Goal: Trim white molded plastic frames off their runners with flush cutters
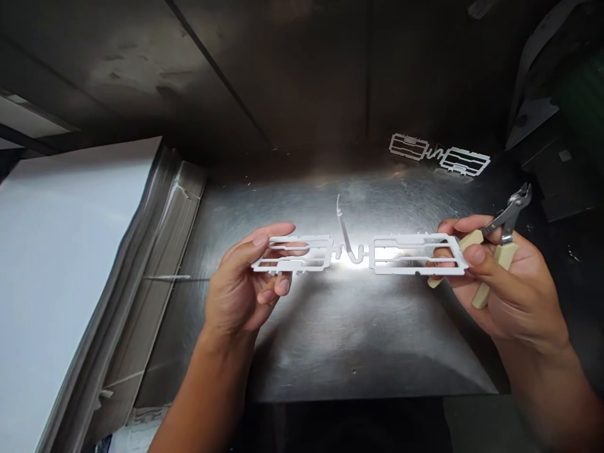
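Observation:
A white moulded plastic piece (372, 255), two slotted frames joined by a curved runner with an upright sprue (345, 233), is held level above the metal table. My left hand (250, 274) pinches the outer end of its left frame between thumb and fingers. The right frame's outer end is gripped by the thumb and fingers of my right hand (500, 283). That same hand also carries a pair of side cutters (507, 220), with cream handles lying across the palm and metal jaws pointing up and away.
A second white moulded piece (465, 162) of the same shape lies at the back right of the metal table (330, 352). Along the left stands a tall stack of white sheets (80, 251). A dark metal wall (306, 75) rises behind.

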The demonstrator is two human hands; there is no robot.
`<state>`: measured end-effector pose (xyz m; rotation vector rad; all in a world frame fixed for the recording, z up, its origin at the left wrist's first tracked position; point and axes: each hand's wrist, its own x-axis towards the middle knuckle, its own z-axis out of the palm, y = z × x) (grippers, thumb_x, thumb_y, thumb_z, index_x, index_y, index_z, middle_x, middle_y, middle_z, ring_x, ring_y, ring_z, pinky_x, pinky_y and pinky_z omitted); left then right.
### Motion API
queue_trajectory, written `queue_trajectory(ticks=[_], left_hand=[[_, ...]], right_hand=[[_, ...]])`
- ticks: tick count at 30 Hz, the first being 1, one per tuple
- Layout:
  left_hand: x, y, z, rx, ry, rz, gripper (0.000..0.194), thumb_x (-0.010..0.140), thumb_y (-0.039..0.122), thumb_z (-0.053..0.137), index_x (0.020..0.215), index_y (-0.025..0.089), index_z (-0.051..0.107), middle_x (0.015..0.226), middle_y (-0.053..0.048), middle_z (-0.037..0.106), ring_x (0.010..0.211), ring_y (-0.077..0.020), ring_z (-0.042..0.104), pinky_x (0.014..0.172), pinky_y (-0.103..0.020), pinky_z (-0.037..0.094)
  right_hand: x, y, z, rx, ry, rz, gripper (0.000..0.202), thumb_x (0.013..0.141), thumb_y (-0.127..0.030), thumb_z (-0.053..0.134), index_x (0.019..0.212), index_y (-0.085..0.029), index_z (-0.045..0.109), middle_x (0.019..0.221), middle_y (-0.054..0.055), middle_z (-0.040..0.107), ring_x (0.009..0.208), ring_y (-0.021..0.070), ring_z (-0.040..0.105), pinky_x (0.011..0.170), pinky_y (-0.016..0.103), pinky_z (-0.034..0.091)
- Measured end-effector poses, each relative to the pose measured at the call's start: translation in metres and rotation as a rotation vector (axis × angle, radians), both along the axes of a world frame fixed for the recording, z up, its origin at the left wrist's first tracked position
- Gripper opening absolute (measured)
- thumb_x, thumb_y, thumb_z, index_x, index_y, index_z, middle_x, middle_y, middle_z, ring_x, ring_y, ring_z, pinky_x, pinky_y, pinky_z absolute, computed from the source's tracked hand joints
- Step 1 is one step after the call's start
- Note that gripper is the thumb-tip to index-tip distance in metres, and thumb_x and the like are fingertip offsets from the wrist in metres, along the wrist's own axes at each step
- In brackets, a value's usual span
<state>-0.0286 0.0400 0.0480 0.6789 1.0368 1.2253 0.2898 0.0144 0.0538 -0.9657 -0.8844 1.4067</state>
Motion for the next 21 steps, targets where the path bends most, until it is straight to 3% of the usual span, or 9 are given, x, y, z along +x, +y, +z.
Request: queue_trajectory(ticks=[6,14,21], left_hand=[[-0.001,-0.002,-0.001,0.000,-0.035,-0.020,0.025,0.084,0.041,0.097,0.100,0.022,0.094,0.087,-0.010,0.087,0.034,-0.0048,0.054,0.027,-0.006,0.032],[0.002,-0.003,-0.005,0.025,-0.028,0.069,0.037,0.086,0.056,0.100,0.100,0.022,0.092,0.096,-0.009,0.088,0.037,-0.0044,0.052,0.026,-0.007,0.032],[0.005,-0.005,-0.005,0.061,-0.014,0.068,0.037,0.089,0.059,0.098,0.103,0.026,0.092,0.099,-0.008,0.088,0.044,-0.0088,0.061,0.028,-0.010,0.038]], right_hand=[[0.002,0.001,-0.005,-0.018,0.024,0.033,0.020,0.098,-0.039,0.102,0.113,-0.034,0.090,0.107,0.006,0.074,0.084,0.0232,0.077,0.065,0.029,0.072],[-0.004,0.002,-0.007,-0.055,-0.058,-0.098,0.033,0.084,-0.039,0.112,0.107,-0.030,0.090,0.113,0.004,0.078,0.085,0.0217,0.079,0.078,0.030,0.074],[-0.005,0.004,-0.011,-0.047,-0.092,-0.113,0.035,0.085,-0.044,0.111,0.107,-0.030,0.087,0.114,0.005,0.078,0.094,0.0258,0.080,0.082,0.035,0.075]])
